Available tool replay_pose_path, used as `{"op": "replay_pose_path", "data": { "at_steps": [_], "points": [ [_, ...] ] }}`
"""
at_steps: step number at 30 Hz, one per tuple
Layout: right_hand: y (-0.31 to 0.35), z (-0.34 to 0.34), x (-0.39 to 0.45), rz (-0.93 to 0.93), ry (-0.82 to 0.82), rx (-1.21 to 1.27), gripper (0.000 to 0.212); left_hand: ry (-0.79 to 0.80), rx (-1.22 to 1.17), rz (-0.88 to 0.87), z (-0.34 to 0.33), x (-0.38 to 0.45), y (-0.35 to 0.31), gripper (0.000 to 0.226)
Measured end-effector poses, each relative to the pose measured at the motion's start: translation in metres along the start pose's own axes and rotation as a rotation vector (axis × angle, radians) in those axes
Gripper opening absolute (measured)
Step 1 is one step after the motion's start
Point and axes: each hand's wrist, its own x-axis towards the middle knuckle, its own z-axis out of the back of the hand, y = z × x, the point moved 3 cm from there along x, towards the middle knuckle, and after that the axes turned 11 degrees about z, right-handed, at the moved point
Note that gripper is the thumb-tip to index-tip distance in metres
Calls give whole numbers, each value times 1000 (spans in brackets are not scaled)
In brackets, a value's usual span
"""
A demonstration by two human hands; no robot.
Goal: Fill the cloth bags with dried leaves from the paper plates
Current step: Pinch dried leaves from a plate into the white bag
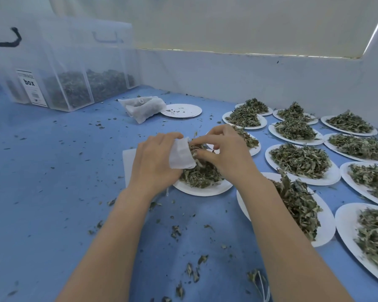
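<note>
The left hand (pixel 156 159) grips a small white cloth bag (pixel 181 154), fingers curled round its body so that the open mouth faces right, over the near-middle of the blue table (pixel 52 192). The bag is thin, slightly see-through woven fabric, crumpled where it is held, with dried leaves (pixel 196 149) poking out of the mouth. The right hand (pixel 224 149) meets it there, its thumb and fingers pinching a tuft of those leaves at the mouth of the bag. Both hands hover over a paper plate (pixel 205 190) whose near rim shows white below a low heap of grey-green, curled and stemmy leaves. A flat white sheet (pixel 128 162) lies partly under the left hand, just left of that plate. To the right, reaching to the table's right edge and back toward the wall, stand many more full plates (pixel 327 177), each heaped with the same leaves (the nearest ones blurred). Farther back, toward the middle of the far edge, lies a pile of filled bags (pixel 143 109), bulging and pale, touching a stack of bare plates (pixel 183 111) that carries only a few crumbs. In the far left corner are clear plastic boxes (pixel 74 68), one labelled "box", with dark leaves in their bottoms. Loose leaf scraps (pixel 192 271) are strewn over the table, thickest near the front edge between the forearms.
</note>
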Motion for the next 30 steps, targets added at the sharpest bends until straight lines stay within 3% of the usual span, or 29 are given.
{"op": "replay_pose_path", "data": {
  "at_steps": [5, 9, 15, 18, 21, 24, 26, 30],
  "points": [
    [4, -6, 3, -22, 63, 0, 23, 21, 10, -29, -2, -1, -10, 49],
    [6, -2, 1, -107, 60, 313, 30, 28, 20, 10, 0, -2, -7, 55],
    [13, -2, 2, -90, 124, 384, 32, 19, 12, 4, 1, -1, -7, 49],
    [12, 2, 1, -91, 9, 471, 34, 10, 11, 15, 1, -1, -3, 52],
    [3, 11, 0, -99, -69, 276, 39, 6, -15, 51, 4, -1, 4, 55],
    [-6, 6, -2, -101, 175, -44, 49, 2, -32, 71, 6, -1, 9, 53],
    [-10, -2, -4, -143, 311, -124, 55, 10, -32, 86, 6, -1, 11, 51],
    [-7, -17, -3, -97, 311, -144, 52, 45, -48, 70, 6, -2, 10, 49]
  ]
}}
